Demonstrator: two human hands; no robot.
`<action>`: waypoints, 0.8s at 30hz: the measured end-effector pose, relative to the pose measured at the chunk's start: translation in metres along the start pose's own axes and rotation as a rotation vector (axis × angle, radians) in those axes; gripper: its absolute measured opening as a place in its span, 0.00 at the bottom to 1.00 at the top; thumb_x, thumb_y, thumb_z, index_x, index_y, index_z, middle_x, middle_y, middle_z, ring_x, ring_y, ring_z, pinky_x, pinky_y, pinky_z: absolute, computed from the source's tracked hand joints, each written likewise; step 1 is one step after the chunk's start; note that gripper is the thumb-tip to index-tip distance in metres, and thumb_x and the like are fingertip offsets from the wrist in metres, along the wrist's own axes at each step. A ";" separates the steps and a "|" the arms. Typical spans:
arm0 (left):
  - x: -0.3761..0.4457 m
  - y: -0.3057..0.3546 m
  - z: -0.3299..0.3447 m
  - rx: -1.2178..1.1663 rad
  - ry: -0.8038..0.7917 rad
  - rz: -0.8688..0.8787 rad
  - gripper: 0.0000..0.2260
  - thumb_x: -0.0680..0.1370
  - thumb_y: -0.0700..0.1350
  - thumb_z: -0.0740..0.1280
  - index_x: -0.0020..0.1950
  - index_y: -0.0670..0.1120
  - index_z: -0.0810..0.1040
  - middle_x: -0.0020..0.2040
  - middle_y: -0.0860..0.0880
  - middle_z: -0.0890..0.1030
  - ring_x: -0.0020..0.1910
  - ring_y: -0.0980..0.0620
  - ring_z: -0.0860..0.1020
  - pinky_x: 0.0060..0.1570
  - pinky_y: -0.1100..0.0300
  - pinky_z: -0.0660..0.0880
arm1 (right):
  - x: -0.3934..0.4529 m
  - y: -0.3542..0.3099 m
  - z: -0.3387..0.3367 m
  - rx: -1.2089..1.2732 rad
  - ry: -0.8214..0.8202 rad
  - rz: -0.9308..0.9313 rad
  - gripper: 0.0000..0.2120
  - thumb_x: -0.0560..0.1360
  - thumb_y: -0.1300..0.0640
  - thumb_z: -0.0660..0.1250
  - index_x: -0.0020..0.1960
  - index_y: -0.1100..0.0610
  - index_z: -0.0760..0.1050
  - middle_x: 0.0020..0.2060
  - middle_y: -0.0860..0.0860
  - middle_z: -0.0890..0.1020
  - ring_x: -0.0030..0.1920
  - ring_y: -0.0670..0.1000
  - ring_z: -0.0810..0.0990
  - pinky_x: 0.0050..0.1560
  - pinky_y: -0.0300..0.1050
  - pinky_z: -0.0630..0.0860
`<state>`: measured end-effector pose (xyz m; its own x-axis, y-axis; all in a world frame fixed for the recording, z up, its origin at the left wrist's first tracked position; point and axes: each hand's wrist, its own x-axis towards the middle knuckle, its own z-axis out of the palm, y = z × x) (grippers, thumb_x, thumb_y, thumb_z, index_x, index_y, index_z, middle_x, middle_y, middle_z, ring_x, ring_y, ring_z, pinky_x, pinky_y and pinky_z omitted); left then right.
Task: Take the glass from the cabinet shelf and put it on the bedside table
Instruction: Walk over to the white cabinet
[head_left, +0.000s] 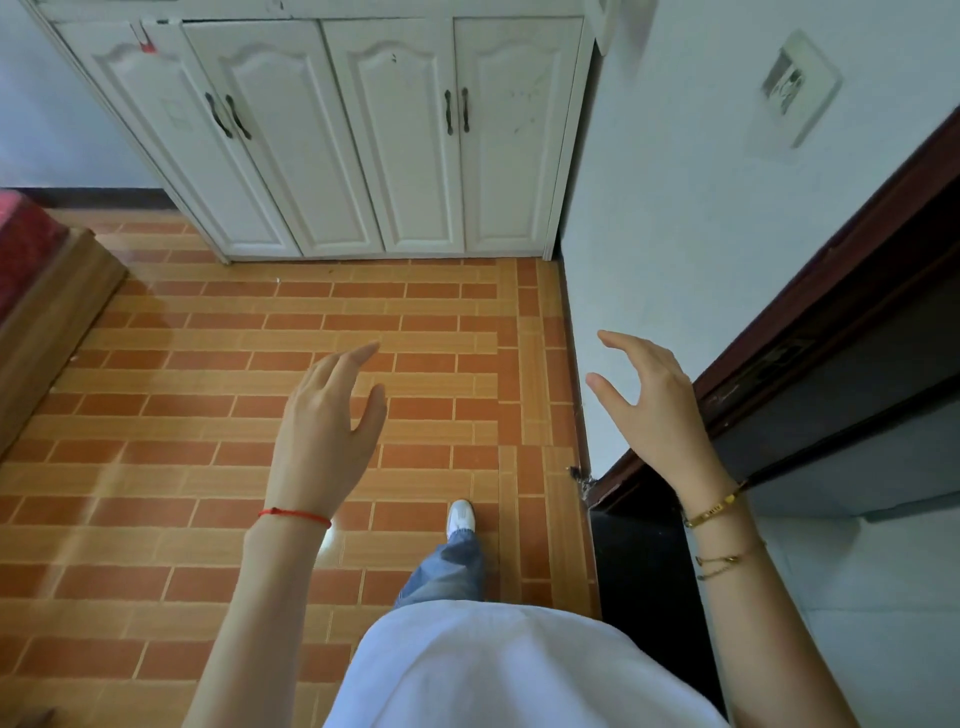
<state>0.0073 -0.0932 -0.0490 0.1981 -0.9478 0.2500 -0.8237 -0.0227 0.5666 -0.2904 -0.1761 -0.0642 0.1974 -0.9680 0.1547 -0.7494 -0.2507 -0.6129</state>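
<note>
Empty-handed, you approach the closed cabinet (332, 135).

Both grips hang apart and hold nothing: your left hand (324, 426) over the tiled floor (156, 415), your right hand (654, 410) near the wall (675, 208). The glass is not in view, presumably behind those shut doors. You are likely at the approach; next, pull a door handle (456, 111).

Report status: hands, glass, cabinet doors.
Left hand and right hand open, empty. Glass not in view. White cabinet ahead, all four doors shut. Tiled floor between.
</note>
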 end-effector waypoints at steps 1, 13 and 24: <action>0.016 -0.005 0.001 0.001 -0.001 0.002 0.18 0.79 0.41 0.65 0.69 0.44 0.73 0.62 0.46 0.79 0.63 0.46 0.75 0.62 0.52 0.73 | 0.017 -0.002 0.003 -0.010 0.001 0.000 0.23 0.78 0.50 0.66 0.71 0.54 0.71 0.67 0.50 0.76 0.70 0.50 0.70 0.67 0.40 0.63; 0.201 -0.068 -0.003 0.035 -0.045 0.049 0.17 0.80 0.43 0.64 0.70 0.46 0.72 0.63 0.47 0.78 0.59 0.43 0.79 0.61 0.47 0.75 | 0.194 -0.032 0.047 0.017 0.055 0.030 0.23 0.78 0.50 0.66 0.71 0.53 0.71 0.66 0.49 0.77 0.70 0.49 0.70 0.66 0.36 0.62; 0.339 -0.105 0.039 0.028 -0.101 0.045 0.17 0.80 0.43 0.64 0.69 0.45 0.73 0.63 0.47 0.79 0.64 0.46 0.76 0.65 0.47 0.73 | 0.323 -0.012 0.084 0.025 0.019 0.101 0.22 0.78 0.51 0.66 0.71 0.53 0.71 0.67 0.50 0.76 0.71 0.50 0.70 0.65 0.38 0.63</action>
<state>0.1399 -0.4247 -0.0541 0.1071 -0.9753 0.1934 -0.8456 0.0130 0.5337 -0.1649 -0.4857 -0.0719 0.1089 -0.9884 0.1059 -0.7485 -0.1517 -0.6456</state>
